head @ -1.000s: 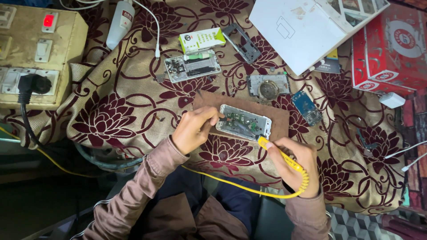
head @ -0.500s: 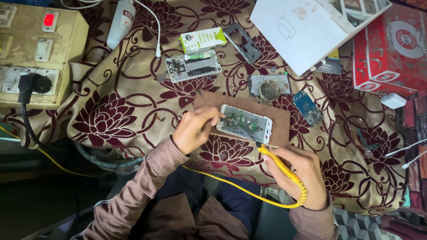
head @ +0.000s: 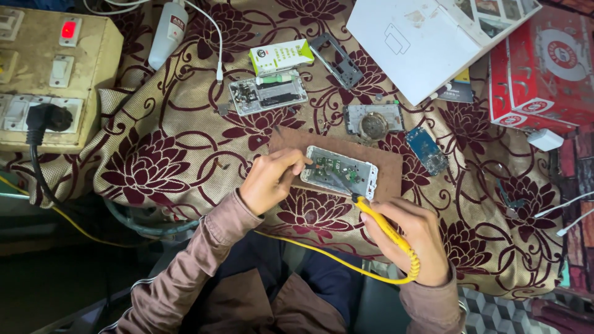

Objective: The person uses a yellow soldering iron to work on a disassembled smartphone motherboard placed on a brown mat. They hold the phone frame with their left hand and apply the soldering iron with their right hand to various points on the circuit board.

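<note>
An opened phone frame (head: 341,171) with its circuit board showing lies on a brown board (head: 387,162) over the floral cloth. My left hand (head: 270,179) rests at the frame's left end and pinches a thin tool, perhaps tweezers, whose tip lies on the circuit board. My right hand (head: 411,239) grips a yellow soldering iron (head: 378,222) whose tip reaches onto the circuit board near the frame's right end. The iron's yellow cord (head: 322,253) runs back across my lap.
Around the board lie another opened phone (head: 267,94), a small green box (head: 281,57), a metal bracket (head: 337,60), a part with a round piece (head: 374,119) and a blue circuit board (head: 427,150). A switch box (head: 49,74) sits left, a white box (head: 427,37) and red box (head: 544,68) right.
My right hand has shifted slightly with the soldering iron, keeping its tip on the circuit board. My left hand has stayed at the frame's left end.
</note>
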